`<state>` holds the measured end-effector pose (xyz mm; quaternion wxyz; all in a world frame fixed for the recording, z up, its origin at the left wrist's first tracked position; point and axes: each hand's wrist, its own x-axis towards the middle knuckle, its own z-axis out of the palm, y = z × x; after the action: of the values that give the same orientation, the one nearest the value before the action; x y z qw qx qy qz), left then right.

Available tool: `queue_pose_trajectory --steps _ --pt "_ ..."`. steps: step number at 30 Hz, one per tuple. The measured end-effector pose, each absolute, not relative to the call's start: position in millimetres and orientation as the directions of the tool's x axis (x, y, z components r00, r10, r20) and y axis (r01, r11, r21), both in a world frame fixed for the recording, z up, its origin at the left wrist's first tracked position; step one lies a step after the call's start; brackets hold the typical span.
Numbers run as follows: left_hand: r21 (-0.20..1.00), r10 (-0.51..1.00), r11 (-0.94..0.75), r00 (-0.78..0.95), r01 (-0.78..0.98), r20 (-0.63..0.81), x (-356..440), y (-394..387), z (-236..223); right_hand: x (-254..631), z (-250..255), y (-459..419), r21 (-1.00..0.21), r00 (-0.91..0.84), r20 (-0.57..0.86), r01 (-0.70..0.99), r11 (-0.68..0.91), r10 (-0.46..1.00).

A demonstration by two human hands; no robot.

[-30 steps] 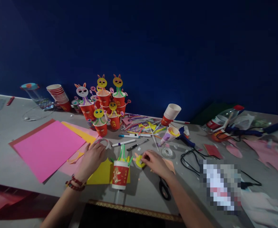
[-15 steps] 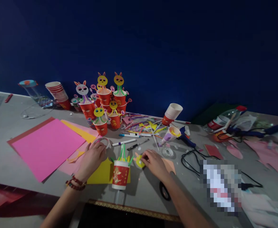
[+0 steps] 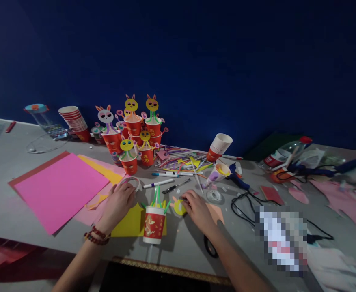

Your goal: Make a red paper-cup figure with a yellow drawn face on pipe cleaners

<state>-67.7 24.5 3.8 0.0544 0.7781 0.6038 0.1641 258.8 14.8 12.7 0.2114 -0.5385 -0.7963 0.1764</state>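
My right hand (image 3: 199, 211) rests on the table with its fingers curled over a small yellow paper bunny head (image 3: 178, 207); a thin dark stick shows at the fingertips. My left hand (image 3: 119, 201) lies flat on pink and yellow paper, fingers spread beside a clear tape roll (image 3: 132, 181). Between my hands stands a red paper cup (image 3: 154, 224) with green straws sticking up out of it, on a yellow sheet (image 3: 132, 222).
A big pink sheet (image 3: 59, 188) lies at the left. Finished bunny cups (image 3: 135, 136) cluster at the back beside stacked cups (image 3: 74, 120). Markers (image 3: 165, 175), straws, a blue glue gun (image 3: 237, 178), black cables (image 3: 244, 202), scissors (image 3: 210, 245) and a plastic bottle (image 3: 283, 153) crowd the right.
My right hand has shifted slightly over the yellow bunny head. The left hand stays where it was. The view has drifted a little.
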Motion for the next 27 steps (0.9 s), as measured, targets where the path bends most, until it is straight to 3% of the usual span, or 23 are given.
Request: queue_pose_trajectory --steps 8,17,19,22,24,27 --pt "0.309 0.962 -0.254 0.208 0.917 0.175 -66.4 23.6 7.0 254.2 23.3 9.5 -0.447 -0.290 0.074 0.845 0.292 0.954" --pt "0.321 0.939 -0.308 0.233 0.895 0.252 -69.0 26.1 -0.3 257.4 16.3 9.8 -0.610 -0.184 -0.002 0.779 0.145 0.983" --pt "0.330 0.928 -0.323 0.228 0.887 0.296 -68.9 25.9 1.0 262.9 19.8 7.9 -0.733 -0.154 -0.009 0.674 0.098 0.988" --pt "0.352 0.886 -0.380 0.227 0.856 0.405 -65.7 20.9 14.8 269.6 31.3 1.4 -0.944 -0.045 -0.032 0.331 -0.016 0.998" --pt "0.377 0.842 -0.446 0.237 0.812 0.486 -58.4 12.1 33.3 269.4 40.8 -5.7 -0.990 0.015 -0.083 0.114 -0.084 0.996" --pt "0.432 0.782 -0.553 0.265 0.713 0.565 -34.7 -7.9 67.3 259.4 54.8 -18.5 -0.988 0.041 -0.139 -0.081 -0.135 0.989"
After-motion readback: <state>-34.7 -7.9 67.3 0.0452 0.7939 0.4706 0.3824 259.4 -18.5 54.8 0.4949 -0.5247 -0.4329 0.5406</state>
